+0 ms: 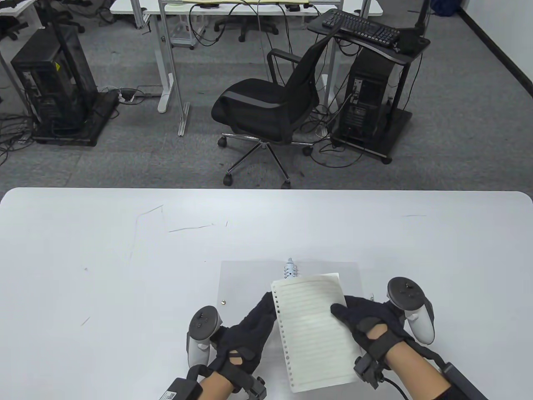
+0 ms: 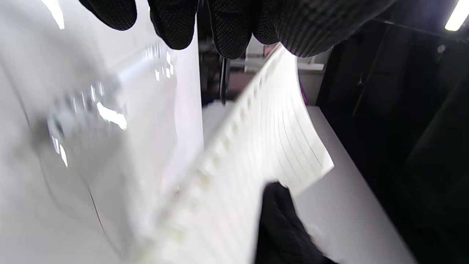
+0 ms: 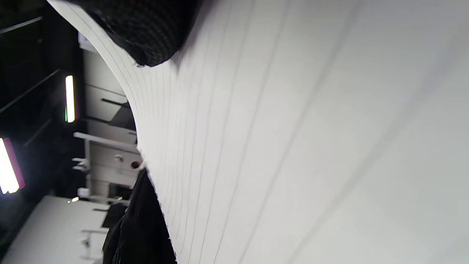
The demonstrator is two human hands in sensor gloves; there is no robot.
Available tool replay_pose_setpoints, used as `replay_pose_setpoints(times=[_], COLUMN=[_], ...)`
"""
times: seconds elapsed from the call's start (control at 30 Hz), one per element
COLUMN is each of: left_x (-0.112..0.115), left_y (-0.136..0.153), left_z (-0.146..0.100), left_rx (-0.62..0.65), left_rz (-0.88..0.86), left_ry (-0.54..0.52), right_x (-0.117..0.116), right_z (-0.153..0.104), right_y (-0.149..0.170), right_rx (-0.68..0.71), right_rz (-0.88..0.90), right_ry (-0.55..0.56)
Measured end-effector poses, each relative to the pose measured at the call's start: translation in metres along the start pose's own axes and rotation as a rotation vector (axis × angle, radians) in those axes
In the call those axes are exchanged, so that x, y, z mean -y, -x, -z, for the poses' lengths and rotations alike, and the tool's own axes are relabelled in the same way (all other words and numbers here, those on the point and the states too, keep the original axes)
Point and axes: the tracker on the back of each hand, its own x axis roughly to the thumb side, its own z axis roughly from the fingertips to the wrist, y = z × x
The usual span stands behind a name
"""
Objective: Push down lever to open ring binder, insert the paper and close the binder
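The ring binder (image 1: 241, 283) lies open and flat on the white table, its metal ring mechanism (image 1: 290, 269) showing at the far end. A lined sheet of paper (image 1: 312, 329) with punched holes along its left edge is held above the binder. My left hand (image 1: 260, 321) grips the punched edge. My right hand (image 1: 354, 318) pinches the right edge, thumb on top. In the left wrist view the paper (image 2: 256, 157) curves beside the blurred ring mechanism (image 2: 88, 113). The right wrist view is filled by the paper (image 3: 293, 146). Whether the rings stand apart cannot be told.
The table (image 1: 104, 271) stretches wide to the left and right of the binder. A small brass rivet (image 1: 224, 301) sits on the left cover. Beyond the far edge stand an office chair (image 1: 266, 108) and computer towers (image 1: 54, 87).
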Motion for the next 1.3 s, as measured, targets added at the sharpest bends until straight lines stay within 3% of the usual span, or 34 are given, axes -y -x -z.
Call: replay_pose_setpoints(times=[0.1,0.23,0.33,0.6,1.3], left_x=[-0.013,-0.006,0.002,0.007,0.008], left_y=[0.002,0.022,0.033,0.038,0.036], left_z=[0.004,0.012,0.017,0.02,0.021], left_rx=[-0.17,-0.468,-0.544,-0.56,-0.569], left_rz=[0.327,0.768,0.905,0.891,0.883], left_ry=[-0.02,0.15,0.223,0.25,0.259], right_x=[0.014,0.02,0.015,0.012,0.012], right_z=[0.014,0.039,0.053,0.078,0.085], right_y=[-0.01,-0.012,-0.011,-0.007,-0.017], right_rx=[-0.128,-0.284,-0.364,-0.47,-0.492], right_rz=[-0.076,-0.076,-0.094,-0.138,-0.258], right_ry=[0.037,0.075,0.104,0.144,0.148])
